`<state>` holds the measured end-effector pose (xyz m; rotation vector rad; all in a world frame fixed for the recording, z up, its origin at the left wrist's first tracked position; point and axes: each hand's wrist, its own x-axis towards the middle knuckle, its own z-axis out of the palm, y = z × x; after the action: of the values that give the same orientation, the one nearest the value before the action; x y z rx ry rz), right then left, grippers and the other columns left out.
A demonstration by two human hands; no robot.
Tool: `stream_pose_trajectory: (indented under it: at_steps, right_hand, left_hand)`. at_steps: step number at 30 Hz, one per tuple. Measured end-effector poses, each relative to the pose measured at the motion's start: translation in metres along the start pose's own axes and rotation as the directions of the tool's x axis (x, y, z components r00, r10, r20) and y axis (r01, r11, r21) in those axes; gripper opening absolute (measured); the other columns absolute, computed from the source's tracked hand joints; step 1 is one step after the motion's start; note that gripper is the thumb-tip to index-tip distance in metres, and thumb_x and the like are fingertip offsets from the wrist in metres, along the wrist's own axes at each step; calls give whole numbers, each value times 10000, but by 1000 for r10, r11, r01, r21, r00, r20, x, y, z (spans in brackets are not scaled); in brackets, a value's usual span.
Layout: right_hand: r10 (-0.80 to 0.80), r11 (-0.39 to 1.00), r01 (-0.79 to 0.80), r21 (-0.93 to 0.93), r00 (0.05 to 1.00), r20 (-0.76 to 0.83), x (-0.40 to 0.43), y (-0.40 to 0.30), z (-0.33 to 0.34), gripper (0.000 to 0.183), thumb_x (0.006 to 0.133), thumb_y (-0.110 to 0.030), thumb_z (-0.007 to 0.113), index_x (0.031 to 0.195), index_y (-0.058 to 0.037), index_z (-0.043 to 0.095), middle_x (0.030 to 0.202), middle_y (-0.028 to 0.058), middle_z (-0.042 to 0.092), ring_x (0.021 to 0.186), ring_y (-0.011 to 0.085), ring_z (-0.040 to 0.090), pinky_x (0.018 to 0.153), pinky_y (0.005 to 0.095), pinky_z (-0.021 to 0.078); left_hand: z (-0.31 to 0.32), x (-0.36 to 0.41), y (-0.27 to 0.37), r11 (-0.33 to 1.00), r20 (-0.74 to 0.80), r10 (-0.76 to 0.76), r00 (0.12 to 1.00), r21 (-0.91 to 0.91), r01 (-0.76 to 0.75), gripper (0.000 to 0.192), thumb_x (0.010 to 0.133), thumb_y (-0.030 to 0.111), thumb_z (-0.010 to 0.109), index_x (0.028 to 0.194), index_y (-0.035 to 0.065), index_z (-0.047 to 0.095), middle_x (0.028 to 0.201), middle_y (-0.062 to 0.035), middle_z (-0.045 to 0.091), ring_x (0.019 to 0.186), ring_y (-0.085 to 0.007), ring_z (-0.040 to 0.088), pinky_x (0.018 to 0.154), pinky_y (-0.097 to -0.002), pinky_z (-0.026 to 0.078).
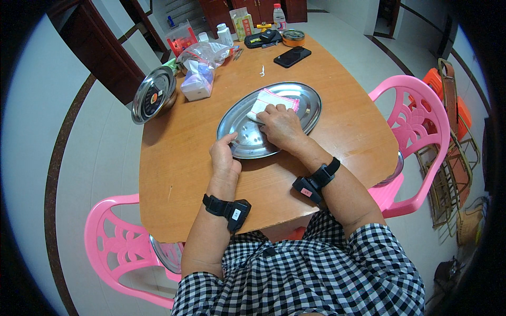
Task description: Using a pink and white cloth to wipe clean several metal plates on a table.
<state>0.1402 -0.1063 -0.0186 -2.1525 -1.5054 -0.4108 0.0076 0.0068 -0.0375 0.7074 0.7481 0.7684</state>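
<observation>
An oval stainless-steel platter (253, 148) is before me over the wooden table. My left hand (225, 156) grips its near left rim, thumb on top and the other fingers hidden beneath. A folded white cloth with pink edging (272, 99) lies against the platter's inner face. My right hand (281, 125) presses on the near side of that cloth, its fingers bent over it. Droplets or wet spots show on the metal to the left of my right hand. Black straps with small boxes circle both my wrists.
A steel basin (154, 94) leans at the table's left edge beside a tissue pack (197, 85). Farther back are a smartphone (292, 57), an orange round tin (293, 38), a plastic bottle (279, 17) and a clear plastic bag (207, 53). Pink plastic chairs (442, 130) flank the table (185, 170).
</observation>
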Motion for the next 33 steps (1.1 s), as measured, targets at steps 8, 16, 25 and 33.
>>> stream_pose_trajectory:
  at_steps: [8, 16, 25, 33]
  right_hand:
    - [-3, 1000, 3, -6, 1000, -3, 0, 0, 0, 182, 772, -129, 575, 910, -67, 676, 955, 131, 620, 922, 319, 584, 747, 450, 478]
    - [-9, 1000, 9, 1, 1000, -9, 0, 1, 1, 176, 770, -130, 576, 901, -63, 674, 960, 133, 619, 929, 321, 583, 746, 451, 477]
    - [2, 1000, -2, -1, 1000, 8, 0, 0, 0, 179, 777, -130, 572, 907, -67, 676, 971, 135, 619, 939, 321, 581, 752, 448, 477]
    - [-5, 1000, 5, -1, 1000, 10, 0, -1, -1, 190, 777, -138, 578, 921, -71, 680, 969, 131, 622, 937, 313, 584, 752, 444, 478]
  left_hand:
    - [1, -1, 1, 1000, -9, 4, 1000, 11, -4, 162, 751, -15, 635, 896, -76, 601, 909, -134, 612, 823, -235, 586, 768, -360, 485]
    - [3, -4, 1, 1000, -18, -5, 1000, 6, 5, 150, 751, -16, 633, 887, -70, 602, 895, -128, 613, 812, -234, 589, 765, -356, 487]
    - [5, -6, 3, 1000, -13, -11, 1000, 2, 11, 145, 757, -15, 627, 889, -71, 603, 888, -131, 613, 804, -235, 589, 766, -359, 488]
    - [3, -4, 1, 1000, -15, -3, 1000, -1, 3, 146, 753, -16, 624, 886, -73, 600, 887, -132, 610, 799, -234, 590, 755, -364, 493]
